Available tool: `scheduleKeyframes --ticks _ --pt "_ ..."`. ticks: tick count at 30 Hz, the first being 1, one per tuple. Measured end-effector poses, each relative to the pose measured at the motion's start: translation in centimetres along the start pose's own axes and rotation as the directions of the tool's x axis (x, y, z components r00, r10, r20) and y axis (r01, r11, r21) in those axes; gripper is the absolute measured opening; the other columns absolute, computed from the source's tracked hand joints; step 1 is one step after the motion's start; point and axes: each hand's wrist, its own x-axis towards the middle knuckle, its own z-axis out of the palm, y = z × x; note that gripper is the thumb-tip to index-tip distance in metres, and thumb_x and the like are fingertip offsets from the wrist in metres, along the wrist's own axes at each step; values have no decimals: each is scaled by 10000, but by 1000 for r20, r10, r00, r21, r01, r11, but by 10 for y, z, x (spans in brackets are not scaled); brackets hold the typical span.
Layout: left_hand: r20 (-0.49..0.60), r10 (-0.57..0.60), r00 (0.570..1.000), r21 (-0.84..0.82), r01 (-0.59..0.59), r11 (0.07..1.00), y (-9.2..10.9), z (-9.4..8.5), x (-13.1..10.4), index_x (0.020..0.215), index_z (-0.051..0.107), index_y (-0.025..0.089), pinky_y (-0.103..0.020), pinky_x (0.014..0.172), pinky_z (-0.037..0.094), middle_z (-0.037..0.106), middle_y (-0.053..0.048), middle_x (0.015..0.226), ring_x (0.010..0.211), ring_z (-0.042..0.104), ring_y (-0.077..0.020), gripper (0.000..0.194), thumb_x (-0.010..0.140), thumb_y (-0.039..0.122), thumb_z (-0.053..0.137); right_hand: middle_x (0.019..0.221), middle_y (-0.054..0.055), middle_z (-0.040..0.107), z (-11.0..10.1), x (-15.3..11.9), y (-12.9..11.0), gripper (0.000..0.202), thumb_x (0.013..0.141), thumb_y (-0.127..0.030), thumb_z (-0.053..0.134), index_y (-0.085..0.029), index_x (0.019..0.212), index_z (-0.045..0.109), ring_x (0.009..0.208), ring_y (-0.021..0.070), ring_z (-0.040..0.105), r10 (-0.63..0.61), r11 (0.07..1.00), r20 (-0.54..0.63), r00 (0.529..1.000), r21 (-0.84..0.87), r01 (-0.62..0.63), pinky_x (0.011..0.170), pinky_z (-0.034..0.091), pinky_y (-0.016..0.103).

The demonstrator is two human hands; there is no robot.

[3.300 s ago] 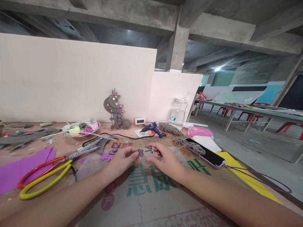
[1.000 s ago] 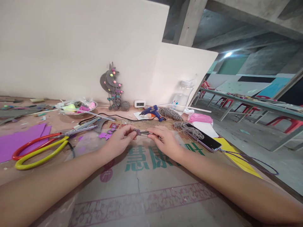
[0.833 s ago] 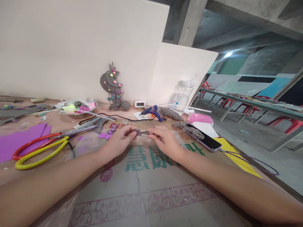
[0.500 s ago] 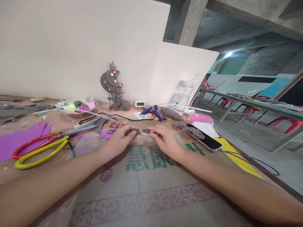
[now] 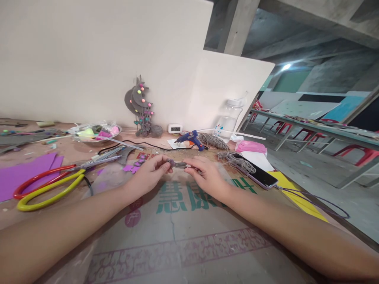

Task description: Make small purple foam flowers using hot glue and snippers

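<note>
White board (image 5: 103, 59): stands upright behind the glue gun (image 5: 194, 140), closing off the far side; steps down in height right of it.
Work table (image 5: 155, 142): runs left and right beneath the glue gun; ends at right along a slanting edge, with floor (image 5: 304, 161) beyond.
Printed sheet (image 5: 213, 252): spreads in front of the glue gun; offers open room between the forearms, back toward the viewer.
Left hand (image 5: 149, 173): just in front and left of the glue gun; pinches small purple-grey piece between nearly closed thumb and forefinger.
Right hand (image 5: 207, 173): just in front and slightly right of the glue gun; holds narrow grey tool in bent, close-set fingers.
Large scissors (image 5: 83, 165): lie left of the glue gun, blades toward it; border the room on that side.
Phone (image 5: 263, 175): lies right of the glue gun, partly under grey yarn (image 5: 241, 162), near the table edge.
Narrow grey tool (image 5: 180, 165): in front of the glue gun; points left. Contact with piece: cannot tell.
Purple-grey piece (image 5: 171, 162): at left fingertips, in front of the glue gun; partly hidden.
Versus 3.3 s ago: looks lower, showing less ceiling; shows right thumb and forefinger drawn closer together.
</note>
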Motion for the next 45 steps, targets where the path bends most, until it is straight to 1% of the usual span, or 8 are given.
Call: scheduleKeyframes --ticks 5,12,17,30,35,39,42,45 --pt "0 17 1000 15 -17 1000 -5 1 -1 818 524 175 -252 661 402 565 -6 756 720 525 -147 191 846 341 434 738 44 586 -1 1 -1 277 880 -358 460 -192 1038 616 719 167 519 -11 1000 -30 999 -23 10 679 408 297" --pt "-1 13 1000 63 -13 998 -5 1 -2 836 530 177 -245 652 399 561 3 756 716 520 -142 187 857 328 422 729 45 585 -3 1 -2 265 884 -335 458 -176 1024 619 720 165 513 -27 997 0 1000 -70 27 679 394 289" --pt "2 21 1000 75 -21 997 -4 0 -3 800 518 177 -235 631 393 551 7 746 692 513 -135 191 860 326 415 752 50 596 -5 2 -3 271 890 -330 449 -169 1022 621 732 163 518 -18 997 30 999 -72 20 684 389 283" --pt "-1 10 1000 82 -10 997 -4 1 -3 796 527 179 -247 634 412 556 3 736 687 524 -142 196 855 332 420 741 58 608 -4 2 -2 274 890 -333 444 -175 1012 632 736 173 537 -25 998 14 1000 -60 26 677 403 292" --pt "-12 4 1000 76 -3 997 -3 1 -2 817 538 176 -244 631 416 568 5 738 687 532 -138 185 848 325 434 836 61 620 -3 1 -2 263 889 -338 440 -186 1037 595 783 174 553 47 999 -41 998 23 -46 713 432 306" --pt "-5 -10 1000 61 10 998 0 2 -3 876 560 178 -250 672 436 606 -8 801 755 564 -149 168 829 310 469 894 72 607 -1 0 -2 280 866 -353 468 -171 1062 551 775 166 558 111 990 -64 992 96 -105 693 447 297" --pt "10 -46 999 14 46 999 6 3 -5 924 565 184 -258 684 461 642 -21 856 785 601 -160 171 808 286 494 906 66 608 -1 -1 -3 292 813 -369 548 -180 1034 548 792 167 562 132 981 -42 990 151 -124 692 443 284" --pt "-18 -53 998 74 54 996 12 2 -7 904 595 186 -269 667 476 658 -20 864 746 619 -166 162 786 250 503 772 25 597 0 0 -5 191 806 -350 552 -182 887 590 708 145 536 179 968 48 983 171 -184 624 405 249"
